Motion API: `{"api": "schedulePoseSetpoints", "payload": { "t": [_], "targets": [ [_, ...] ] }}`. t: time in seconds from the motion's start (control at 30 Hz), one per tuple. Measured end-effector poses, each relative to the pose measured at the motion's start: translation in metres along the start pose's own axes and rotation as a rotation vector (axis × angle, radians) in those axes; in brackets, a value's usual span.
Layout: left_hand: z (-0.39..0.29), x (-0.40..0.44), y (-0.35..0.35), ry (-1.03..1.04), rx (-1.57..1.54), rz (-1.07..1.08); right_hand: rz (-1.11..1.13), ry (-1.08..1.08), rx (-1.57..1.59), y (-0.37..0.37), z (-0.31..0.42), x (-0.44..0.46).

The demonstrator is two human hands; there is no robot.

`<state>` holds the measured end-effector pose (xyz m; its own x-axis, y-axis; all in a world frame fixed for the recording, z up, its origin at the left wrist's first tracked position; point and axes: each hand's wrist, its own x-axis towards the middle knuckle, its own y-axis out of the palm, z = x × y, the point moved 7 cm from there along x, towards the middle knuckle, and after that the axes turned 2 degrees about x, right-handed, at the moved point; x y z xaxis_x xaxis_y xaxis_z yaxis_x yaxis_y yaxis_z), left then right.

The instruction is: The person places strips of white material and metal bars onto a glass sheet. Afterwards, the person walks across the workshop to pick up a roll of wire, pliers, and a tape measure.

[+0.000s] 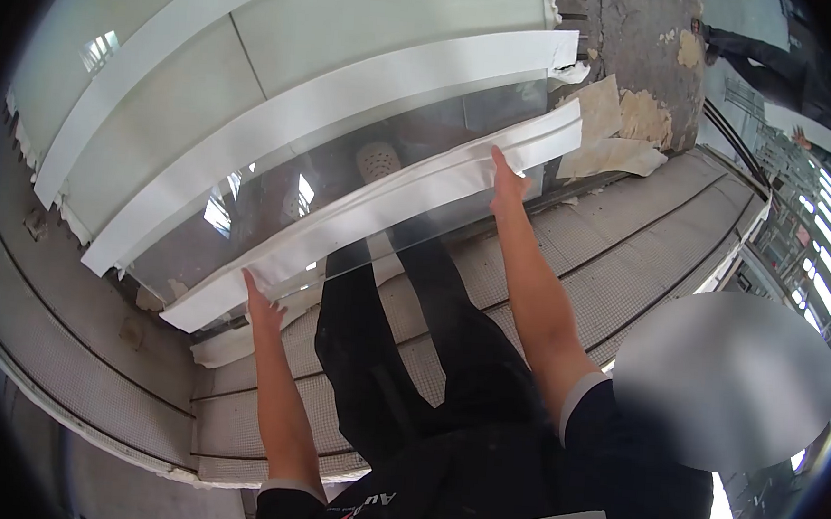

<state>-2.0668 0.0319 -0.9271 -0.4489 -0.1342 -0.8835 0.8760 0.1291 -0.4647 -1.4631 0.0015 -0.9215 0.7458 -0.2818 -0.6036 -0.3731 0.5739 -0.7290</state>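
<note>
A long white padded-looking strip [390, 206] runs slantwise before me, along the near edge of a clear glass sheet [335, 174]. My left hand [262, 305] grips the strip near its left end, thumb on top and the other fingers partly below it. Near the strip's right end, my right hand [508, 181] is closed on it in the same way, with most fingers hidden. Through the glass show my dark trousers and a perforated shoe. Whether the hands also hold the glass edge is not visible.
Beyond the glass lie pale panes [168, 102] with more white bands [350, 89] across them. A mesh-covered padded ledge [617, 234] curves around my legs. Torn brown paper [614, 129] lies at right. Another person in dark clothes [779, 72] is at upper right. A blurred round patch hides part of the right side.
</note>
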Motion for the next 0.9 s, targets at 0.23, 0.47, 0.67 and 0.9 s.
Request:
{"api": "schedulePoseSetpoints", "payload": {
  "t": [0.23, 0.47, 0.67, 0.9],
  "targets": [
    [0.004, 0.039, 0.02, -0.061, -0.185, 0.206, 0.285, -0.05, 0.249, 0.018, -0.035, 0.06],
    [0.012, -0.021, -0.012, -0.054, -0.343, 0.155, 0.229, 0.105, 0.015, -0.056, -0.016, -0.04],
    [0.019, -0.091, -0.063, -0.034, -0.447, 0.173, 0.471, -0.06, 0.066, -0.108, 0.028, -0.111],
    [0.083, -0.199, -0.155, 0.138, -0.685, 0.39, 0.761, -0.116, -0.213, -0.124, 0.071, -0.153]
  ]
}}
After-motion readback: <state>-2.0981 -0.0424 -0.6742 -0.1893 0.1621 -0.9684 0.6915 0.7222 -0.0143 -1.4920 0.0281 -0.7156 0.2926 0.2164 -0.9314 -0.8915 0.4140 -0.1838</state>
